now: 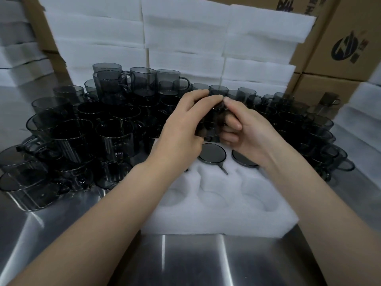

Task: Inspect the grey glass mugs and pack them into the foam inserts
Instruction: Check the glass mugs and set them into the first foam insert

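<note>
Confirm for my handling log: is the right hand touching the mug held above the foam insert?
Touching. The head view shows the right hand gripping the mug, thumb on its rim, fingers against its side.

Mugs (pixel 115 129) crowd foam insert (pixel 216 203)

The stainless-steel bench (pixel 185 261) shows streaky reflections along its bare near edge. A white foam insert (pixel 216 213) lies flat on it at the centre (round pockets facing up). Crowds of grey glass mugs (pixel 72 137) stand on the bench left of, behind and right of the insert, some stacked at the far left. Stacks of white foam (pixel 185 38) rise along the far side.
</note>
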Available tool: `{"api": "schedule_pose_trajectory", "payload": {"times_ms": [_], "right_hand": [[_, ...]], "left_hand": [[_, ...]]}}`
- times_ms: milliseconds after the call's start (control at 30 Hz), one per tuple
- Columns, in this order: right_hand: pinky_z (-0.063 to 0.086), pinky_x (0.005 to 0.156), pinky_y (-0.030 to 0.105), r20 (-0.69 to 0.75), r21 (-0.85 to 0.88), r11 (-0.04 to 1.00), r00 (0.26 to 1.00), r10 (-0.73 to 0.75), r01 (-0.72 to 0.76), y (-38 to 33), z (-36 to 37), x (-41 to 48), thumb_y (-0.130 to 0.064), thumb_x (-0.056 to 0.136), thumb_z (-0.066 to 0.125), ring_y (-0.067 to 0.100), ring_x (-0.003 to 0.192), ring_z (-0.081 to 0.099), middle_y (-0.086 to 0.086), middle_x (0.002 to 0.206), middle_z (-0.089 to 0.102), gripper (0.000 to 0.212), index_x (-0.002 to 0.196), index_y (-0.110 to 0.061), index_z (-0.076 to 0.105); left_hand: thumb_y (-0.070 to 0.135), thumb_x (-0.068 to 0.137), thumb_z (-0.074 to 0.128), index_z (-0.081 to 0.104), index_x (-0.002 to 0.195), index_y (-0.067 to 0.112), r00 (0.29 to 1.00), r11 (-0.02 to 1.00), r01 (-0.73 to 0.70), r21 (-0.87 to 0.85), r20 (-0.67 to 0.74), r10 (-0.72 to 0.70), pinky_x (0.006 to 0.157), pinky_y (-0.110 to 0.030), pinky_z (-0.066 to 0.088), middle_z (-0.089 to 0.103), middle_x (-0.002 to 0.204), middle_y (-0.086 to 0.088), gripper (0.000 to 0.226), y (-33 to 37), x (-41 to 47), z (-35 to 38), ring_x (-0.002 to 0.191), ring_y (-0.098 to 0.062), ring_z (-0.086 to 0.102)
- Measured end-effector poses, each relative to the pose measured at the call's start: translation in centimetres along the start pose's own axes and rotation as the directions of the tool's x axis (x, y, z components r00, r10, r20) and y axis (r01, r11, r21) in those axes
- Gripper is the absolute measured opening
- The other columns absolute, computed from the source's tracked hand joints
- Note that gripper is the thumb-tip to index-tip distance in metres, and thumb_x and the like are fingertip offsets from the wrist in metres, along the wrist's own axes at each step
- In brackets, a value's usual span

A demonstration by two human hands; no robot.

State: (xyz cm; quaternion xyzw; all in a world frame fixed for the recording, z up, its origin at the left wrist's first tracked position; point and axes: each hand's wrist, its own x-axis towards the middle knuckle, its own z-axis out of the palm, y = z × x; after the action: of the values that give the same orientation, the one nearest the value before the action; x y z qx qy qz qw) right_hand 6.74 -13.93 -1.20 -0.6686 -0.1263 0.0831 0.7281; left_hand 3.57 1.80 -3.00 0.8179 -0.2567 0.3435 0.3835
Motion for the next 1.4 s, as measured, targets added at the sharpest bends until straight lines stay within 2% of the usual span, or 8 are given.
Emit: {"api": "schedule_pose_trajectory", "payload": {"times_ms": [300, 433, 600, 800, 900, 1133, 1267, 1400], "right_hand": [[0.032, 0.051, 0.024, 0.144, 0.186, 0.982, 0.988, -0.059, 0.031, 0.3, -0.3, -0.4, -0.043, 0.089, 0.048, 0.013, 0.049, 0.035, -0.001, 0.055, 0.032, 0.041, 0.054, -0.021, 0.047], [0.036, 0.053, 0.026, 0.300, 0.239, 0.969, 0.945, -0.128, 0.055, 0.3, -0.5, -0.5, -0.033, 0.095, 0.043, 0.016, 0.056, 0.041, 0.002, 0.065, 0.039, 0.029, 0.072, -0.016, 0.051], [0.042, 0.054, 0.028, 0.201, 0.102, 0.981, 0.963, -0.180, 0.163, 0.6, -0.3, -0.5, -0.030, 0.092, 0.045, 0.017, 0.057, 0.051, 0.002, 0.074, 0.055, 0.019, 0.102, -0.015, 0.051], [0.051, 0.060, 0.031, 0.086, -0.180, 0.921, 0.938, -0.336, 0.346, 0.6, 0.3, -0.6, -0.029, 0.087, 0.060, 0.017, 0.079, 0.060, 0.003, 0.101, 0.062, 0.045, 0.131, -0.030, 0.052], [0.052, 0.060, 0.030, 0.063, -0.255, 0.869, 0.905, -0.422, 0.423, 0.4, 0.4, -0.9, -0.026, 0.085, 0.065, 0.013, 0.083, 0.064, 0.000, 0.112, 0.065, 0.043, 0.127, -0.029, 0.055], [0.054, 0.060, 0.028, 0.012, -0.292, 0.848, 0.888, -0.460, 0.443, 0.8, 0.6, -1.1, -0.040, 0.062, 0.079, 0.013, 0.077, 0.065, -0.005, 0.093, 0.064, 0.045, 0.091, -0.024, 0.049], [0.050, 0.053, 0.018, -0.113, -0.357, 0.807, 0.836, -0.537, 0.471, 0.6, 1.1, -1.0, -0.045, 0.074, 0.070, -0.003, 0.065, 0.060, -0.018, 0.070, 0.062, 0.034, 0.081, -0.020, 0.048], [0.046, 0.050, 0.024, -0.193, -0.335, 0.816, 0.813, -0.549, 0.472, 0.6, 1.1, -0.6, -0.034, 0.089, 0.057, 0.005, 0.059, 0.053, -0.011, 0.065, 0.055, 0.023, 0.071, -0.024, 0.048]], "left_hand": [[0.019, 0.081, 0.073, 0.049, 0.138, 0.010, 0.998, 0.979, 0.057, -0.194, 0.044, -0.050, 0.112, -0.016, 0.029, 0.041, 0.143, -0.006, 0.062, 0.2, 0.2, -0.2, 0.133, -0.007, 0.037], [0.016, 0.085, 0.071, 0.036, 0.142, 0.009, 0.965, 0.864, 0.230, -0.447, -0.008, -0.261, 0.108, -0.031, 0.041, 0.054, 0.134, -0.003, 0.068, 0.2, 0.2, -0.5, 0.127, -0.010, 0.051], [0.005, 0.083, 0.074, 0.054, 0.125, 0.007, 0.914, 0.738, 0.304, -0.602, -0.033, -0.404, 0.087, -0.017, 0.050, 0.066, 0.116, -0.002, 0.047, -0.1, 0.3, -0.6, 0.104, -0.006, 0.066], [-0.004, 0.074, 0.078, 0.057, 0.116, 0.016, 0.937, 0.769, 0.277, -0.576, -0.013, -0.348, 0.094, -0.023, 0.049, 0.066, 0.114, 0.002, 0.051, -0.1, 0.4, -0.5, 0.109, -0.007, 0.063], [-0.001, 0.069, 0.082, 0.058, 0.112, 0.019, 0.940, 0.793, 0.281, -0.541, -0.013, -0.342, 0.095, -0.026, 0.050, 0.067, 0.110, 0.005, 0.053, -0.1, 0.2, -0.6, 0.107, -0.008, 0.065], [0.012, 0.060, 0.090, 0.062, 0.114, 0.019, 0.963, 0.918, 0.263, -0.295, 0.019, -0.270, 0.091, -0.025, 0.052, 0.069, 0.105, 0.013, 0.061, 0.4, 0.0, -0.3, 0.099, -0.004, 0.065], [0.015, 0.061, 0.090, 0.058, 0.103, 0.031, 0.982, 0.956, 0.189, -0.225, 0.038, -0.186, 0.083, -0.005, 0.043, 0.062, 0.100, 0.027, 0.055, 0.8, 0.0, -0.1, 0.096, 0.010, 0.059], [0.015, 0.061, 0.091, 0.060, 0.109, 0.021, 0.978, 0.946, 0.208, -0.249, 0.039, -0.204, 0.093, -0.018, 0.048, 0.066, 0.108, 0.018, 0.058, 0.5, 0.0, -0.1, 0.102, 0.001, 0.062]]}}
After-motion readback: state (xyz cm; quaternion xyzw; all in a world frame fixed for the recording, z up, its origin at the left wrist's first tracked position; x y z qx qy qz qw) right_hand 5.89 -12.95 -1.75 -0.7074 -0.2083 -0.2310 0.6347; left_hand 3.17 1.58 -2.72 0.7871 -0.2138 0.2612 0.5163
